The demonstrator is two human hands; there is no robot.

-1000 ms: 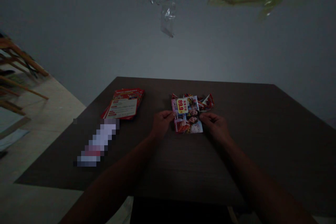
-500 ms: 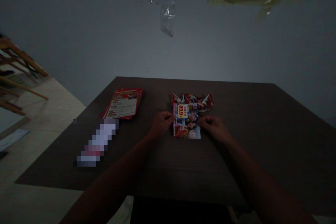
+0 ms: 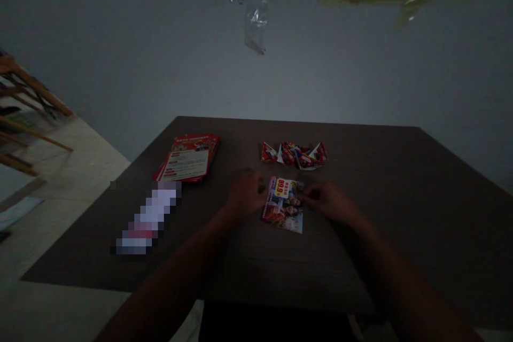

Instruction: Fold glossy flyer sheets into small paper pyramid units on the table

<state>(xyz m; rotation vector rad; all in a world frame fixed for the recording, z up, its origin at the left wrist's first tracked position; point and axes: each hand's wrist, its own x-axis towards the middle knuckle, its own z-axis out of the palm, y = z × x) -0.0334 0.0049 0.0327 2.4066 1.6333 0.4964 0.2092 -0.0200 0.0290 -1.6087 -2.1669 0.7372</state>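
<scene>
A small printed flyer with a yellow "89.9" price patch and people pictured on it is slightly tilted between my hands. At its upper right edge, the fingertips of my right hand are pinched together on the paper. My left hand is beside the flyer's left edge, fingers curved and somewhat blurred, with a gap between thumb and fingers. Beyond the flyer, several folded red, white and blue paper pieces stand in a zigzag row, touched by neither hand.
A stack of red flyers lies at the table's back left. Nearer me is a long pixelated item whose kind is hidden. The brown table meets a grey wall with tape on it. Wooden furniture stands at far left.
The flyer has come toward me, away from the folded pieces, and turned slightly. My left hand's fingers have come off its left edge and spread; my right hand has shifted slightly.
</scene>
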